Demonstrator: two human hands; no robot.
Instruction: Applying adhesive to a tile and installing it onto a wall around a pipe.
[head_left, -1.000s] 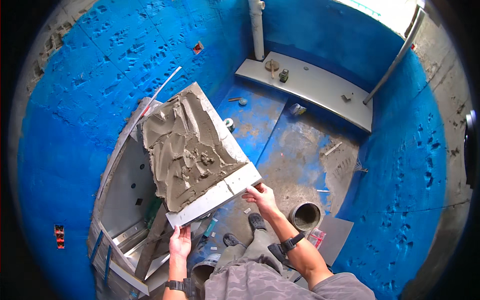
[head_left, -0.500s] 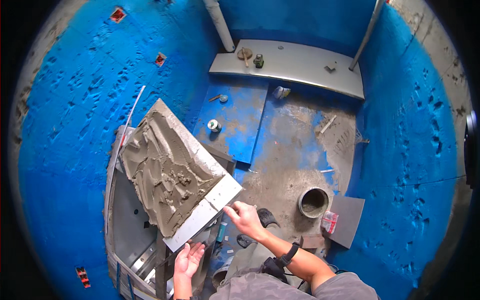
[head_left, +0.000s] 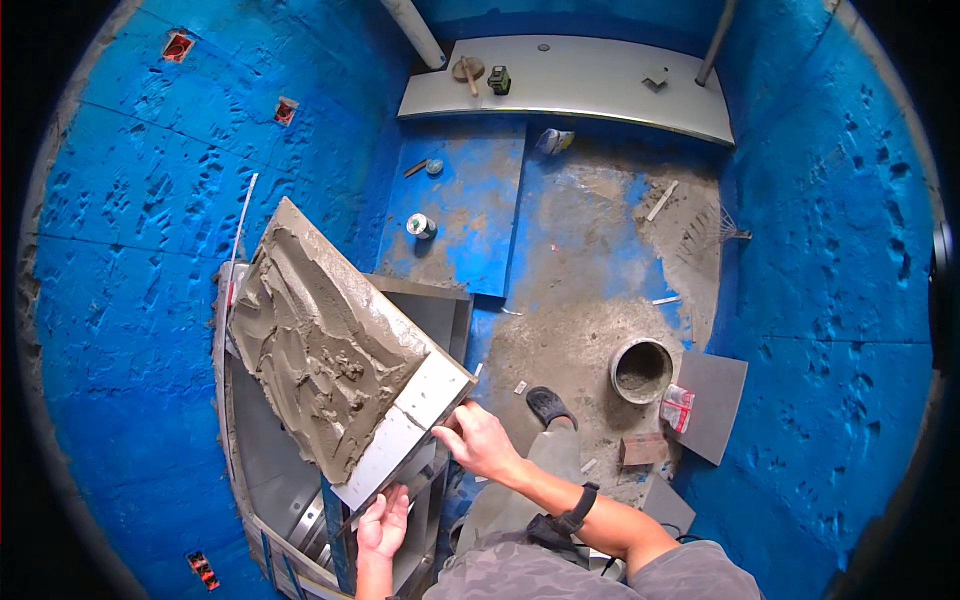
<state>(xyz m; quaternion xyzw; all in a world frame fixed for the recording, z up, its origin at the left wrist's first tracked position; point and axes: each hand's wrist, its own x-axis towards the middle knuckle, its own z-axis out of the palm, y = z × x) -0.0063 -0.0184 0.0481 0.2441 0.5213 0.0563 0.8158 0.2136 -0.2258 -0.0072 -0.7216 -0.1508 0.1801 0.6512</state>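
Note:
A pale tile (head_left: 437, 389) lies tilted in front of me on the left, its top spread with thick, ridged grey mortar (head_left: 318, 365). A bare white strip runs along its near edge. My right hand (head_left: 477, 440) is closed on the right corner of that edge, some fingers hidden beneath it. Under the near left corner, my left hand (head_left: 382, 525) is palm up with curled fingers at the edge, bearing the tile. Below the tile stands an open grey metal-lined frame (head_left: 270, 480) against the blue wall.
A mortar bucket (head_left: 641, 370) stands right of my sandalled foot (head_left: 546, 403), near a grey tile (head_left: 722, 400), a red-and-white packet (head_left: 677, 408) and a brick (head_left: 643, 449). Further off are a can (head_left: 421, 226), and a white ledge (head_left: 590, 95) bearing a mallet (head_left: 470, 76) and green device (head_left: 499, 80).
The view has shifted, with my body turned and a foot stepped out to the right. Both hands stay at the tile's near edge, and the tile appears slightly further left.

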